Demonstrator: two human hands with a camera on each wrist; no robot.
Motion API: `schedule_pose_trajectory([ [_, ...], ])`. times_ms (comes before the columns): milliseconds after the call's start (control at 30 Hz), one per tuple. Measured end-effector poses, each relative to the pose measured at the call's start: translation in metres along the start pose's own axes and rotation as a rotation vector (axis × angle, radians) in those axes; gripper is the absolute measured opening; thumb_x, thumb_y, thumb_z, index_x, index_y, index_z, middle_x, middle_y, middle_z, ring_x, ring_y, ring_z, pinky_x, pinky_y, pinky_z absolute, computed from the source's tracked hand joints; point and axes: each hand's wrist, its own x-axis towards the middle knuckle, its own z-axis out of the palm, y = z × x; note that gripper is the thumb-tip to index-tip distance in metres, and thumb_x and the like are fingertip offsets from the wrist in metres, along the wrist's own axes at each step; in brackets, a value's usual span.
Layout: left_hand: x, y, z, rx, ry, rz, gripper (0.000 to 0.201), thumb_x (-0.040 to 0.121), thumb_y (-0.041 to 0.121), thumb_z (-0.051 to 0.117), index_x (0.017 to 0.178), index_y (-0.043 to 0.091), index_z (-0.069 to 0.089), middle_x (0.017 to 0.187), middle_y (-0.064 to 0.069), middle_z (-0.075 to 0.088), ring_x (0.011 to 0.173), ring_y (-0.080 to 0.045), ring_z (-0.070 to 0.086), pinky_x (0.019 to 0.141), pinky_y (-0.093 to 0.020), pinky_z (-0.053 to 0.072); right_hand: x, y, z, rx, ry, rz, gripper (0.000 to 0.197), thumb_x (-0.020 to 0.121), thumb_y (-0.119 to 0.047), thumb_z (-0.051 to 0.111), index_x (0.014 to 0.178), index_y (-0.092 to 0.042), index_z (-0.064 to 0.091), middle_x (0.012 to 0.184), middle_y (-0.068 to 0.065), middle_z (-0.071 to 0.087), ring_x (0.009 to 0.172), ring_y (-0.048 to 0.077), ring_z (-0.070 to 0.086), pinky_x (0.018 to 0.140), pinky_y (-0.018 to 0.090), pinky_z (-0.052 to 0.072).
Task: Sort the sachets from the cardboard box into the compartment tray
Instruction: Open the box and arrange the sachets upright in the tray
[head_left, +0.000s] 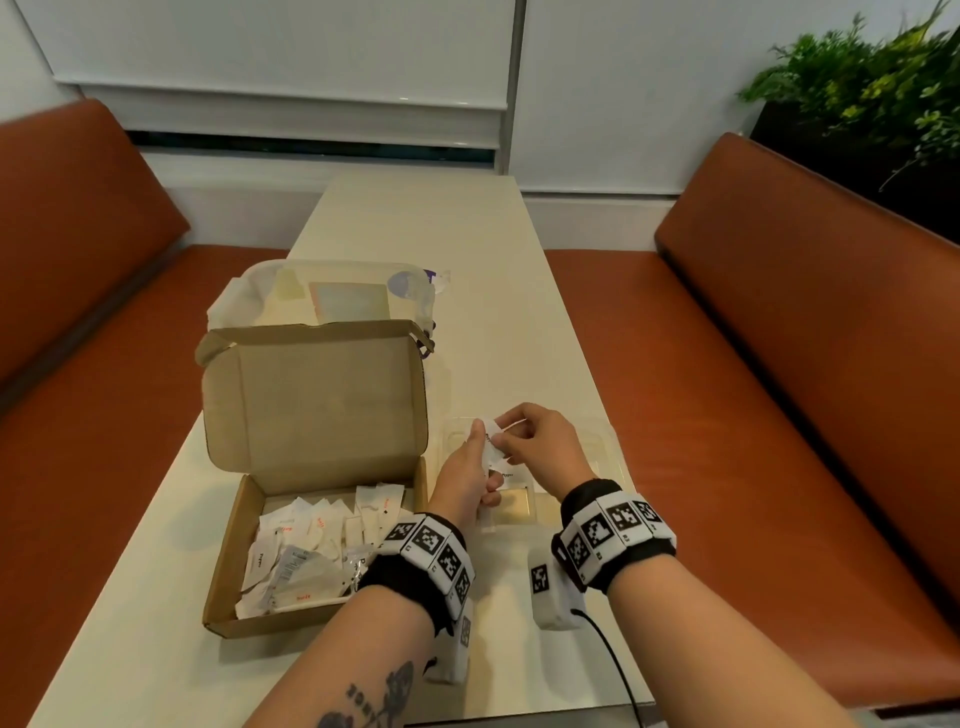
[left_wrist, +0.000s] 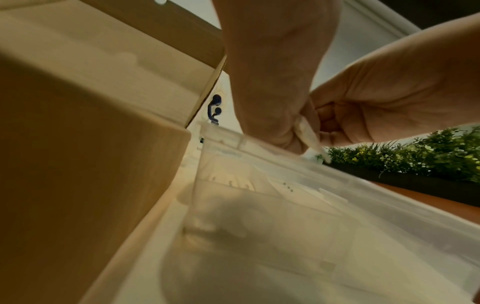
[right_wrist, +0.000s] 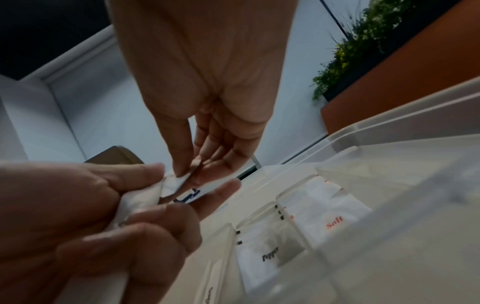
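Observation:
An open cardboard box (head_left: 228, 545) at the left of the table holds several white sachets (head_left: 311, 551). Right of it lies the clear compartment tray (head_left: 608, 441). Over the tray my left hand (head_left: 475, 457) grips a small bunch of sachets (head_left: 492, 436). My right hand (head_left: 506, 439) pinches the top one between thumb and forefinger. The right wrist view shows that pinch (right_wrist: 185, 172) on the sachet (right_wrist: 166, 185) beside the left hand (right_wrist: 103, 216). Below, a Pepper sachet (right_wrist: 267, 255) and a Salt sachet (right_wrist: 330, 218) lie in neighbouring compartments. The left wrist view shows both hands meeting on the sachet (left_wrist: 307, 133).
A clear lidded container (head_left: 332, 296) stands behind the box's raised lid. A white marker block (head_left: 553, 587) with a black cable lies near the table's front. Orange benches (head_left: 779, 389) flank the narrow table, and plants (head_left: 872, 78) stand at the back right.

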Motion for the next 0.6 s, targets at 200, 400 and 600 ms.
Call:
schedule_pose_trajectory([
  [200, -0.004, 0.003, -0.005, 0.120, 0.013, 0.186, 0.027, 0.090, 0.041, 0.059, 0.106, 0.020, 0.062, 0.081, 0.004, 0.056, 0.050, -0.005, 0.039, 0.047, -0.018, 0.033, 0.003, 0.001, -0.016, 0.058, 0.112, -0.012, 0.006, 0.084, -0.009, 0.068, 0.081, -0.013, 0.065, 0.077, 0.008, 0.068, 0.068, 0.016, 0.061, 0.063, 0.022, 0.052],
  [400, 0.001, 0.000, -0.006, 0.202, 0.110, 0.369, 0.027, 0.085, 0.028, 0.069, 0.107, 0.011, 0.068, 0.082, 0.007, 0.064, 0.054, 0.002, 0.049, 0.058, -0.015, 0.041, 0.007, -0.008, -0.030, -0.214, -0.013, -0.091, 0.005, 0.084, -0.013, 0.068, 0.080, -0.015, 0.071, 0.069, -0.006, 0.065, 0.063, -0.001, 0.057, 0.055, 0.003, 0.040],
  [600, 0.005, -0.002, -0.003, 0.146, 0.183, 0.299, 0.023, 0.088, 0.030, 0.065, 0.101, 0.012, 0.068, 0.069, 0.007, 0.055, 0.060, -0.007, 0.045, 0.058, -0.022, 0.041, 0.010, -0.015, -0.035, -0.467, -0.135, -0.068, 0.005, 0.082, -0.011, 0.068, 0.083, -0.013, 0.072, 0.076, 0.002, 0.069, 0.066, 0.004, 0.056, 0.058, 0.010, 0.039],
])
